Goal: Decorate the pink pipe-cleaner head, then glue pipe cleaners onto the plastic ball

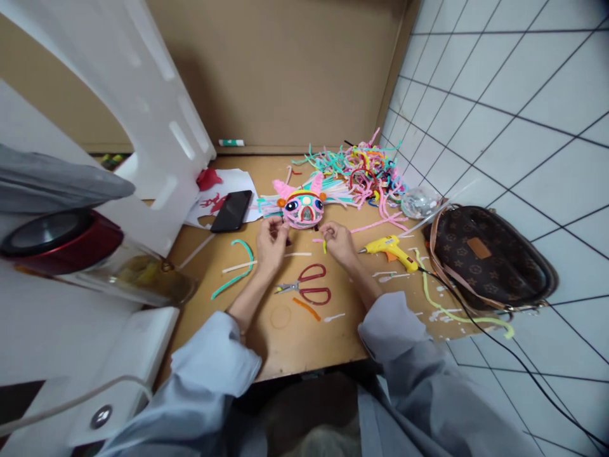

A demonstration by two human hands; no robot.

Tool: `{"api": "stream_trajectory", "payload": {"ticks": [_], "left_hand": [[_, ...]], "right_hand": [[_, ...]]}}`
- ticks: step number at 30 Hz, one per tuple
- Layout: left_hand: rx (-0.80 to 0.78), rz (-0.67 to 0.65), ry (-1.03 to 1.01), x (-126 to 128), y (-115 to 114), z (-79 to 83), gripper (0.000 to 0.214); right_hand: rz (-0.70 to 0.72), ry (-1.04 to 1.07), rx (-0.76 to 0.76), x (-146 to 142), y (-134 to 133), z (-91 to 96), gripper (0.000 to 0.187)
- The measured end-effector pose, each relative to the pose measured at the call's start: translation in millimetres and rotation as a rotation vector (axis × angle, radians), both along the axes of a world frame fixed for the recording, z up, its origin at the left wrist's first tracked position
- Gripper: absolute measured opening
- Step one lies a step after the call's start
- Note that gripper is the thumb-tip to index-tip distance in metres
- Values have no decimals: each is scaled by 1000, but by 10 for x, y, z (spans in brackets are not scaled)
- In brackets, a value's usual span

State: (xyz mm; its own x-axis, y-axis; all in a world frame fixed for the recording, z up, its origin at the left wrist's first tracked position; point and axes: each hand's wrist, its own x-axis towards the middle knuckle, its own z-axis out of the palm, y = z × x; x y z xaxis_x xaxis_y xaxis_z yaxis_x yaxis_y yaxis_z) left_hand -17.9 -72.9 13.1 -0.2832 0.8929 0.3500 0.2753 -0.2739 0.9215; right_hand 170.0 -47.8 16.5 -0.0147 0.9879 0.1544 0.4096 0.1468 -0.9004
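L hand (272, 244) by near-left edge of pink animal head (304, 216), R hand (337, 242) by its near-right; each grip has fingertips bent close tog., can't tell what, if anything, either pinches. Head's on bench (309, 349), just past & btwn hands. Nearer than head: red-hdl scissors (295, 287), orange strip (307, 309). L of head: blk phone (231, 211). R of head: yellow glue gun (387, 246), then brn bag (490, 266). Behind head, to R: multicol. pipe-cleaner pile (364, 168).
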Motion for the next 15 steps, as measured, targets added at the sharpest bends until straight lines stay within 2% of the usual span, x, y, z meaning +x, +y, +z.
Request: {"api": "stream_trajectory", "payload": {"ticks": [3,6,11,15], "left_hand": [[-35,50,-145,-48,170,-59,48],[-26,-4,-185,-48,279,-110,58],[32,-158,-272,-9,363,-158,74],[21,-173,-284,-20,391,-179,78]], "right_hand": [[-109,60,76,29,129,-107,34],[-184,173,73,31,257,-178,55],[-66,403,-96,-35,358,-187,79],[81,484,-47,-106,357,-146,82]]}}
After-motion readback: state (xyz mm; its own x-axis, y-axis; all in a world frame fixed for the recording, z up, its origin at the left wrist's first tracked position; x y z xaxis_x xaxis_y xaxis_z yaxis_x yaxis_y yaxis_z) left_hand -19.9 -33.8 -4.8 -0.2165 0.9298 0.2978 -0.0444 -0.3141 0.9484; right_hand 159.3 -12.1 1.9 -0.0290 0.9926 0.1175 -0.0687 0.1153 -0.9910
